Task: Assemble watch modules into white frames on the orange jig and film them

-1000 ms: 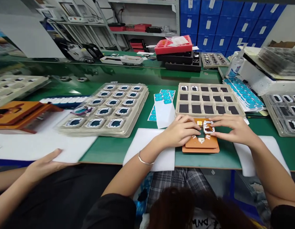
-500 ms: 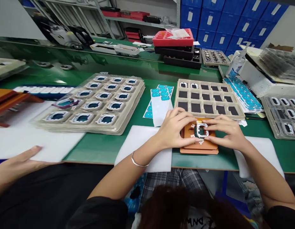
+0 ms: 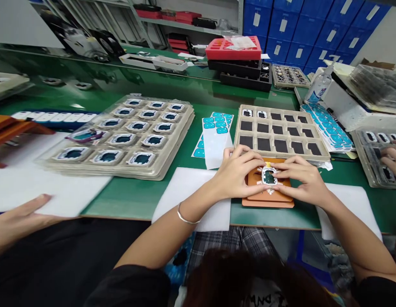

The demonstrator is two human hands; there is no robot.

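Observation:
A small white rounded-square frame (image 3: 269, 176), like a watch case, lies over an orange fixture block (image 3: 267, 204) at the bench's front edge. My left hand (image 3: 238, 172) grips the frame from the left, thumb at its lower edge and fingers at the upper one. From the other side, my right hand (image 3: 300, 178) pinches it between thumb and fingers. The frame's middle shows dark green. White tabs on the block stick out around it. Just beyond my hands stands a beige tray (image 3: 253, 138) with dark-bottomed pockets, two of them holding white frames.
Stacked clear trays (image 3: 166, 166) of white frames stand at left. Teal sticker sheets (image 3: 217, 147) lie between the trays, with more beside a pump bottle (image 3: 319, 87). A co-worker's hand (image 3: 28, 213) rests at lower left; another person's hand (image 3: 393, 160) is over the right tray (image 3: 371, 170).
The white frame has shifted slightly left and down between my hands, and its opening now shows more plainly. At the far right, another person's hand has come in over a tray.

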